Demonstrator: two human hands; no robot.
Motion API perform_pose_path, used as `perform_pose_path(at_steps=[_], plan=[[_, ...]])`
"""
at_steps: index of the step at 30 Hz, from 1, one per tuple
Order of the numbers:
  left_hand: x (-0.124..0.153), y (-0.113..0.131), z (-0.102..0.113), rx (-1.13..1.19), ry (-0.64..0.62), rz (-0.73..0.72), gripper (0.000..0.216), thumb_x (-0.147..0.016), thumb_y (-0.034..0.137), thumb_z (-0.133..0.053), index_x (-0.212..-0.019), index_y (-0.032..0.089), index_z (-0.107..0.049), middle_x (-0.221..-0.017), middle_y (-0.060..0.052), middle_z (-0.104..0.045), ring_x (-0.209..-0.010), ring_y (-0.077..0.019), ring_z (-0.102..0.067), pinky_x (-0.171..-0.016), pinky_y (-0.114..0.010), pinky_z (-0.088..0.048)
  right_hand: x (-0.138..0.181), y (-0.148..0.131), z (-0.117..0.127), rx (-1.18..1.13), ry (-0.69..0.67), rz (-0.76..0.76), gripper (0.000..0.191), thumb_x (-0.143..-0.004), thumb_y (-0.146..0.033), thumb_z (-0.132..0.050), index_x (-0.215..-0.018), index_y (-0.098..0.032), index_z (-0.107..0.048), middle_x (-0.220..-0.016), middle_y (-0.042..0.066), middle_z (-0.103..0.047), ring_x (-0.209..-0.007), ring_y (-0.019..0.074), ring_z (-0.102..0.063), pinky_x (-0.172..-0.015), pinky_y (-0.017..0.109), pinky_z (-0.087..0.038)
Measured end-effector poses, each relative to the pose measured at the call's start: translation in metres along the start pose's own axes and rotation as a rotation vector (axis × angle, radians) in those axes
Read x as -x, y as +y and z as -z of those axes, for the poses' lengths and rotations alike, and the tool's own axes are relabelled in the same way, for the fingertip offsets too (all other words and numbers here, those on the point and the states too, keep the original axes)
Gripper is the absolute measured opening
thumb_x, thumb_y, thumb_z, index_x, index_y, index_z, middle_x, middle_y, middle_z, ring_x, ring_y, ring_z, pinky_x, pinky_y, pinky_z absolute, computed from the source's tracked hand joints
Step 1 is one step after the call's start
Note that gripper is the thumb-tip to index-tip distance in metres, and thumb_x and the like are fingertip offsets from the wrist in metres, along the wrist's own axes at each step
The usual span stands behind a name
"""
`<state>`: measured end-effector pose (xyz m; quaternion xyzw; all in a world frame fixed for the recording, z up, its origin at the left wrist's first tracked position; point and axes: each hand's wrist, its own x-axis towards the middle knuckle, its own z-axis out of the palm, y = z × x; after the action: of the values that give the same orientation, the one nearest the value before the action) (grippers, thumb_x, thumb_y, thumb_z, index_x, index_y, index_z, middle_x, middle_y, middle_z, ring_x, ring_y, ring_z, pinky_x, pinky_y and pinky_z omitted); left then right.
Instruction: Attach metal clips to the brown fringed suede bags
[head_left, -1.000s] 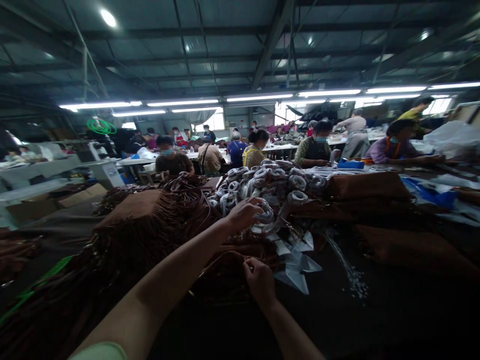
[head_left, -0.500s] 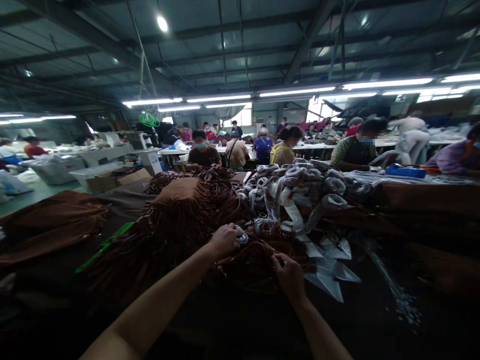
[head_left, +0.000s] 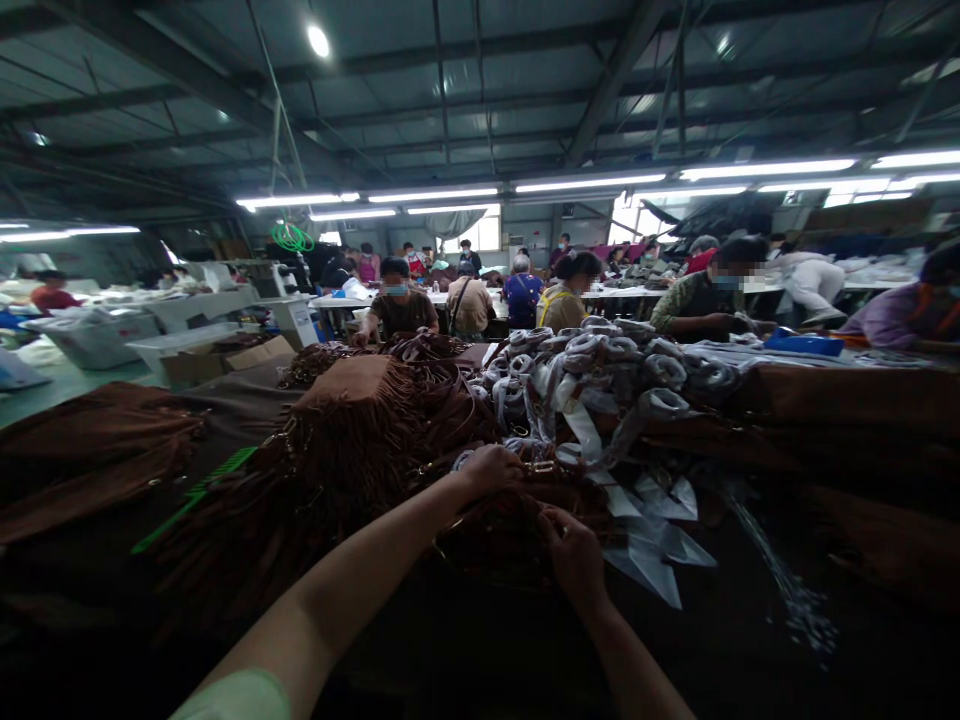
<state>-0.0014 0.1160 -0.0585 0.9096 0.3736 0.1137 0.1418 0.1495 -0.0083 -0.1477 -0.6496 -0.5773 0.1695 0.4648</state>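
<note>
Head view: left hand, back from the grey paper-wrapped strap coils, grips one beside right hand pinching the brown fringed suede bag.

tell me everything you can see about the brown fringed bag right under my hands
The brown fringed bag lies on the dark table, suede-like and dim, its shape hard to make out. A thin strap loops along its near edge. The left hand rests on its far top by a metal clasp; the right hand pinches its near right side. White paper wrappers touch its right.
</note>
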Motion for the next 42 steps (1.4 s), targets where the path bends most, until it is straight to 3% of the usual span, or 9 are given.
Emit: perform_pose_path(at_steps=[7, 13, 19, 27, 31, 35, 38, 42], plan=[[0.035, 0.035, -0.024, -0.062, 0.183, -0.009, 0.023, -0.082, 0.030, -0.054, -0.095, 0.026, -0.072, -0.097, -0.002, -0.067, -0.083, -0.0176, -0.062, -0.077, -0.025, -0.044, -0.001, -0.001, 0.003, -0.007, -0.030, 0.004, 0.037, -0.085, -0.047, -0.043, -0.090, -0.022, -0.070, -0.100, 0.007, -0.070, -0.093, 0.0227, -0.063, -0.080, 0.030, -0.044], [0.038, 0.023, -0.052, 0.024, 0.277, -0.081, 0.022, -0.085, 0.026, -0.055, -0.098, 0.028, -0.071, -0.093, 0.001, -0.066, -0.082, -0.0131, -0.062, -0.079, -0.022, -0.045, -0.008, -0.006, 0.011, 0.014, -0.150, -0.017, 0.035, -0.085, -0.045, -0.043, -0.089, -0.024, -0.071, -0.088, 0.004, -0.072, -0.082, 0.0197, -0.064, -0.070, 0.026, -0.040], [0.036, 0.018, -0.056, 0.072, 0.289, -0.109, 0.020, -0.084, 0.024, -0.056, -0.096, 0.027, -0.072, -0.093, 0.002, -0.067, -0.082, -0.0121, -0.062, -0.078, -0.020, -0.045, -0.021, -0.002, 0.014, -0.014, -0.292, -0.067, 0.030, -0.079, -0.039, -0.049, -0.078, -0.020, -0.073, -0.075, 0.001, -0.070, -0.073, 0.0179, -0.062, -0.060, 0.023, -0.037], [0.037, 0.018, -0.056, 0.099, 0.279, -0.097, 0.022, -0.084, 0.025, -0.055, -0.098, 0.027, -0.072, -0.095, 0.001, -0.067, -0.083, -0.0122, -0.062, -0.078, -0.020, -0.045, -0.027, 0.005, 0.011, -0.077, -0.332, -0.102, 0.033, -0.076, -0.042, -0.051, -0.073, -0.017, -0.072, -0.066, 0.000, -0.067, -0.064, 0.0158, -0.059, -0.054, 0.021, -0.035], [0.040, 0.019, -0.056, 0.091, 0.243, -0.112, 0.023, -0.084, 0.025, -0.055, -0.098, 0.027, -0.072, -0.095, 0.000, -0.068, -0.084, -0.0134, -0.061, -0.079, -0.022, -0.044, -0.026, 0.008, 0.007, -0.100, -0.269, -0.100, 0.038, -0.077, -0.047, -0.050, -0.075, -0.017, -0.073, -0.064, -0.001, -0.066, -0.062, 0.0151, -0.058, -0.055, 0.021, -0.037], [0.042, 0.024, -0.050, 0.110, 0.196, -0.099, 0.024, -0.085, 0.032, -0.053, -0.097, 0.026, -0.073, -0.095, -0.002, -0.068, -0.086, -0.0147, -0.061, -0.080, -0.023, -0.043, -0.024, 0.011, 0.005, -0.101, -0.204, -0.074, 0.037, -0.079, -0.048, -0.050, -0.082, -0.019, -0.074, -0.074, 0.001, -0.070, -0.072, 0.0183, -0.063, -0.063, 0.023, -0.043], [0.035, 0.027, -0.045, 0.128, 0.131, 0.022, 0.029, -0.085, 0.037, -0.050, -0.090, 0.024, -0.075, -0.093, -0.002, -0.070, -0.084, -0.0150, -0.061, -0.078, -0.023, -0.043, -0.023, 0.012, 0.005, -0.112, -0.214, -0.038, 0.037, -0.079, -0.048, -0.051, -0.081, -0.019, -0.074, -0.077, 0.003, -0.071, -0.074, 0.0192, -0.064, -0.065, 0.024, -0.044], [0.019, 0.031, -0.042, 0.207, -0.008, 0.259, 0.025, -0.073, 0.036, -0.060, -0.087, 0.023, -0.075, -0.079, -0.001, -0.071, -0.073, -0.0156, -0.062, -0.064, -0.022, -0.044, -0.026, 0.015, 0.006, -0.135, -0.277, -0.015, 0.037, -0.079, -0.046, -0.052, -0.076, -0.017, -0.073, -0.074, 0.002, -0.070, -0.071, 0.0179, -0.063, -0.061, 0.023, -0.043]])
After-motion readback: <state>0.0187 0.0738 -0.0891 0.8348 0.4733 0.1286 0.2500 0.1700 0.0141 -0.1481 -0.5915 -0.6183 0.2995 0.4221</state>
